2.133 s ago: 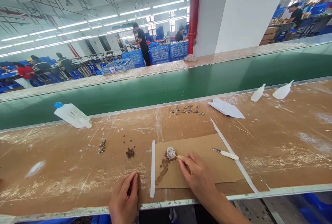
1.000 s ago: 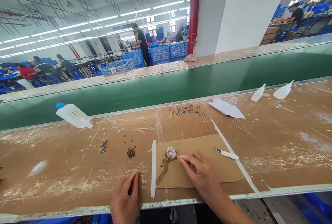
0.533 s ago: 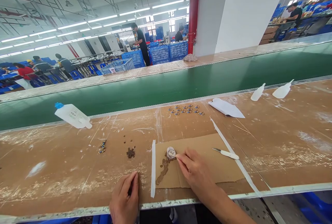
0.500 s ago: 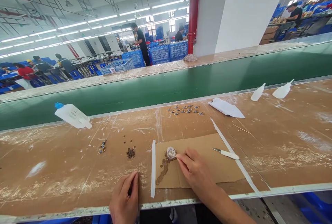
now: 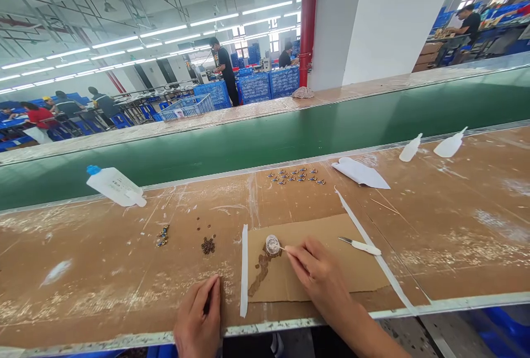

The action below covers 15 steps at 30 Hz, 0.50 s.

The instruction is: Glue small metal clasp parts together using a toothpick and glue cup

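Observation:
My right hand [image 5: 317,272] pinches a thin wooden stick [image 5: 283,248] whose tip reaches the small round white cap-like dish [image 5: 273,244]. That dish sits on a taped piece of cardboard [image 5: 318,236], beside a dark wet stain. My left hand [image 5: 199,311] rests at the table's front edge, thumb and fingertips pressed together; whether anything is between them is hidden. Beyond it lies a heap of small dark brown rings [image 5: 208,245]. A little pile of blue and gold pieces [image 5: 163,235] is farther left. More such small pieces [image 5: 296,175] are spread in rows behind the cardboard.
A craft knife [image 5: 360,245] lies on the cardboard's right side. A white bottle with a blue cap [image 5: 116,185] lies at back left. Folded white paper [image 5: 361,173] and two squeeze bottles [image 5: 450,144] are at back right. Behind runs a green conveyor belt [image 5: 232,145]; people work farther off.
My right hand has drawn back slightly to the right with the stick, whose tip is now at the dish's right edge. The left hand stays in place.

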Motion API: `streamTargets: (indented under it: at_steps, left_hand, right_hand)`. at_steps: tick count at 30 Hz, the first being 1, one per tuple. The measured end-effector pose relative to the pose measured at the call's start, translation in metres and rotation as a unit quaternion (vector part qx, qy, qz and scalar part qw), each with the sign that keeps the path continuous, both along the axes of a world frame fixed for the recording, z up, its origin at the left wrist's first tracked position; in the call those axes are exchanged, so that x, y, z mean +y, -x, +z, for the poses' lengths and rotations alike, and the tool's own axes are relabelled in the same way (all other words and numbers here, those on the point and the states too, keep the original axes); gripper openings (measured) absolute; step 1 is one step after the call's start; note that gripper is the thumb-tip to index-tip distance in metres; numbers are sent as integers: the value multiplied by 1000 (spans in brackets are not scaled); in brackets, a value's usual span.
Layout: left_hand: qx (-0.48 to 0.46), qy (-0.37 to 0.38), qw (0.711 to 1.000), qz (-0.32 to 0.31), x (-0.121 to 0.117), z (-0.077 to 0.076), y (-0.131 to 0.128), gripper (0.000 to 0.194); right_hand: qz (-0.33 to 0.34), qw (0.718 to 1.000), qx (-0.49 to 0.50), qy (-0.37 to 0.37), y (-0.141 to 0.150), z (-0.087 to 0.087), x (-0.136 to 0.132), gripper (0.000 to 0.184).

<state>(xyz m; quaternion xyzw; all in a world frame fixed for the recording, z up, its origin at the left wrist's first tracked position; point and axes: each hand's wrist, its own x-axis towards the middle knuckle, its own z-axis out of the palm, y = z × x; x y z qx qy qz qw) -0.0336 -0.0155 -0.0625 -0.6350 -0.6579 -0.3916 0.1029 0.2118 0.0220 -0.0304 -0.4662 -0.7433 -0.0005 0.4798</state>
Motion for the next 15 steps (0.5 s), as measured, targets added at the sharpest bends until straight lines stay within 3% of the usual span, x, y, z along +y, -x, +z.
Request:
streamTargets:
  at_steps: [9,15]
  left_hand:
    - [15,-7,1000,-7,0,-2,2,32]
    - [19,-11,1000,-4,1,-3,2,33]
  right_hand:
    - [-28,999,-37,15,6,-5,5,23]
    - [-19,1000,-12,-2,9,-8,4,25]
